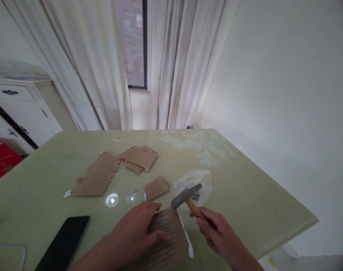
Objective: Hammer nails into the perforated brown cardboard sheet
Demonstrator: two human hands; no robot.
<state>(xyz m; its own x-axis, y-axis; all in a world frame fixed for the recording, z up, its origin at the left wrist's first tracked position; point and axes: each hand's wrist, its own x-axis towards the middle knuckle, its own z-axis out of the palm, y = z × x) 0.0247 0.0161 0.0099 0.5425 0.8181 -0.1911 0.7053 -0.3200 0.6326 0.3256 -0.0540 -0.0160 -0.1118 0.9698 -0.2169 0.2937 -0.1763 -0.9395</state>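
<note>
A brown cardboard-like sheet [171, 241] with rows of small holes lies at the table's near side, a white strip along its right edge. My left hand [137, 233] holds its upper left part, thumb on top and fingers at the far edge; the fingertips are partly hidden. My right hand [216, 229] is closed around the wooden handle of a hammer [186, 195]. The hammer's grey head is over the sheet's far right corner; I cannot tell if it touches. Just beyond it is a crumpled clear plastic bag [207, 180] with small dark items inside.
More perforated brown pieces lie on the glossy green table [258, 203]: a small one [157, 187], a long one [99, 177] and a stack [140, 156]. A thin metal rod [132, 192] lies near the middle. A black phone [66, 241] rests left of my forearm.
</note>
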